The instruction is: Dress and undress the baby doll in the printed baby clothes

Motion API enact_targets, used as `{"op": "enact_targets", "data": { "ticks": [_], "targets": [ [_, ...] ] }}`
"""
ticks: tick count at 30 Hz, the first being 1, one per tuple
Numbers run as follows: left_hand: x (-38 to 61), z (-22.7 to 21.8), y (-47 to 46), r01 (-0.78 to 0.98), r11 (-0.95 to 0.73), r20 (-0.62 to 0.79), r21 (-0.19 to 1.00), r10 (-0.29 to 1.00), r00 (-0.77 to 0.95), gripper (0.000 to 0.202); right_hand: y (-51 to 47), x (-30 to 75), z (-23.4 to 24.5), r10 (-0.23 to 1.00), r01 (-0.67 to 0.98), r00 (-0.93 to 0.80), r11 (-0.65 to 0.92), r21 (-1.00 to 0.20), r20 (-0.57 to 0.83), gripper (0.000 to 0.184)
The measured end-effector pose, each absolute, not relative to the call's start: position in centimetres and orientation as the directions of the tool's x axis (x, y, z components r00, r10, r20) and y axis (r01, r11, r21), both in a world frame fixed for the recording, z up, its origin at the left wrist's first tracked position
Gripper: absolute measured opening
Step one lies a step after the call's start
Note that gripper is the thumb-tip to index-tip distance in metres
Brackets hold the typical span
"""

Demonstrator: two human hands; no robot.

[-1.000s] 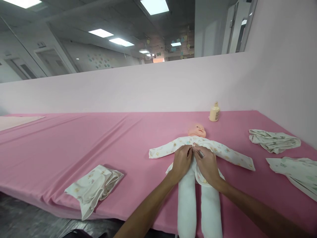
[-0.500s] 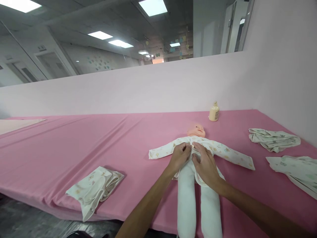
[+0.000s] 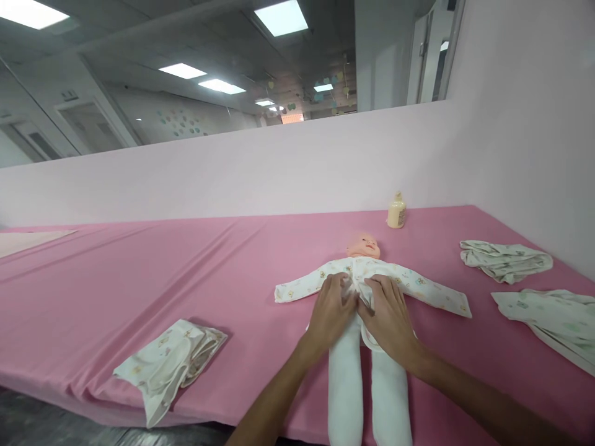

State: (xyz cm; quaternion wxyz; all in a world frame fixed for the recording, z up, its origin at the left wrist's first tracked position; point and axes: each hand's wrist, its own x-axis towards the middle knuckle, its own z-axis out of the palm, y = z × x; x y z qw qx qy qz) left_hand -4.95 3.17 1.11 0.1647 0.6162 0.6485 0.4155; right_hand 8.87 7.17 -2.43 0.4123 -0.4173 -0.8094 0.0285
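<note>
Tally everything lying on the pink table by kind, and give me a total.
Doll: 1, the dressed doll, lying face up.
Bottle: 1, the cream bottle by the wall.
Loose printed garments: 3, the left garment, the far right garment and the near right garment.
Total: 5

The left hand (image 3: 331, 310) and right hand (image 3: 388, 316) cover the shirt (image 3: 418, 286) front of the doll (image 3: 363, 246); we cannot tell whether the fingers pinch cloth. At 6 o'clock the lower edge cuts off the doll's legs and both forearms. At 3 o'clock the right edge cuts a garment (image 3: 553, 316). We cannot read the bottle (image 3: 396, 212) at 12 o'clock.
</note>
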Motion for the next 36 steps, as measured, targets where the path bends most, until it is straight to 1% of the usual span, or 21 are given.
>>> {"op": "enact_targets", "data": {
  "ticks": [3, 5, 7, 9, 11, 13, 14, 15, 17, 18, 20, 22, 24, 27, 30, 32, 36],
  "targets": [
    [-5.1, 0.0, 0.9, 0.84, -0.084, 0.356, 0.535, 0.925, -0.134, 0.023, 6.2, 9.8, -1.8, 0.701, 0.674, -0.323, 0.642, -0.366, 0.636, 0.012],
    [-5.2, -0.6, -0.3, 0.905, -0.07, 0.363, 0.419, 0.927, -0.096, 0.025, 5.5, 10.4, -1.6, 0.706, 0.67, -0.343, 0.646, -0.366, 0.62, 0.013],
    [-5.1, -0.9, -0.8, 0.953, -0.058, 0.355, 0.297, 0.933, -0.053, 0.029, 5.1, 10.8, -1.7, 0.718, 0.649, -0.351, 0.649, -0.396, 0.601, 0.015],
    [-5.0, -0.9, -0.8, 0.981, -0.033, 0.322, 0.19, 0.946, -0.03, 0.031, 5.0, 11.1, -1.8, 0.744, 0.624, -0.344, 0.637, -0.452, 0.573, 0.015],
    [-4.9, -0.7, -0.4, 0.992, 0.004, 0.289, 0.128, 0.956, -0.041, 0.031, 5.2, 11.2, -1.9, 0.776, 0.6, -0.329, 0.612, -0.516, 0.537, 0.015],
    [-5.1, -0.5, 0.1, 0.993, 0.008, 0.28, 0.114, 0.959, -0.04, 0.031, 5.3, 11.4, -1.8, 0.796, 0.549, -0.319, 0.598, -0.584, 0.515, 0.014],
    [-5.1, -0.4, 0.3, 0.991, 0.001, 0.291, 0.13, 0.956, -0.039, 0.031, 5.4, 11.4, -1.6, 0.801, 0.51, -0.315, 0.595, -0.622, 0.509, 0.012],
    [-5.2, -0.2, 0.4, 0.986, -0.008, 0.308, 0.166, 0.95, -0.044, 0.029, 5.4, 11.5, -1.4, 0.809, 0.465, -0.309, 0.588, -0.662, 0.501, 0.011],
    [-5.2, 0.1, 0.5, 0.961, -0.013, 0.341, 0.277, 0.936, -0.086, 0.025, 5.3, 11.6, -0.9, 0.842, 0.369, -0.29, 0.536, -0.759, 0.454, 0.01],
    [-5.0, 0.4, 0.5, 0.941, -0.005, 0.353, 0.339, 0.928, -0.122, 0.024, 5.1, 11.7, -0.6, 0.872, 0.323, -0.28, 0.479, -0.816, 0.4, 0.011],
    [-4.5, 0.8, 0.5, 0.901, 0.008, 0.368, 0.434, 0.911, -0.185, 0.022, 4.8, 11.7, -0.3, 0.929, 0.232, -0.276, 0.312, -0.921, 0.246, 0.016],
    [-3.9, 1.0, 0.6, 0.886, -0.01, 0.395, 0.463, 0.897, -0.196, 0.021, 4.5, 11.6, -0.1, 0.951, 0.139, -0.284, 0.165, -0.976, 0.12, 0.022],
    [-3.2, 0.9, 0.8, 0.903, -0.057, 0.449, 0.427, 0.879, -0.157, 0.02, 4.3, 11.5, -0.1, 0.953, 0.068, -0.288, 0.114, -0.991, 0.09, 0.024],
    [-2.3, 0.6, 1.0, 0.951, -0.128, 0.519, 0.28, 0.854, -0.038, 0.021, 4.2, 11.3, -0.1, 0.944, 0.019, -0.296, 0.157, -0.987, 0.145, 0.025],
    [-1.6, 0.2, 1.1, 0.98, -0.128, 0.538, 0.155, 0.843, 0.025, 0.023, 4.2, 11.2, -0.2, 0.939, -0.012, -0.283, 0.201, -0.98, 0.196, 0.025],
    [-1.3, -0.1, 1.1, 0.985, -0.115, 0.542, 0.127, 0.84, 0.028, 0.024, 4.2, 11.1, -0.3, 0.941, -0.032, -0.261, 0.215, -0.976, 0.216, 0.025],
    [-1.0, -0.7, 1.0, 0.984, -0.132, 0.584, 0.122, 0.811, 0.036, 0.023, 4.1, 10.9, -0.5, 0.934, -0.034, -0.23, 0.274, -0.961, 0.274, 0.024]
  ]
}}
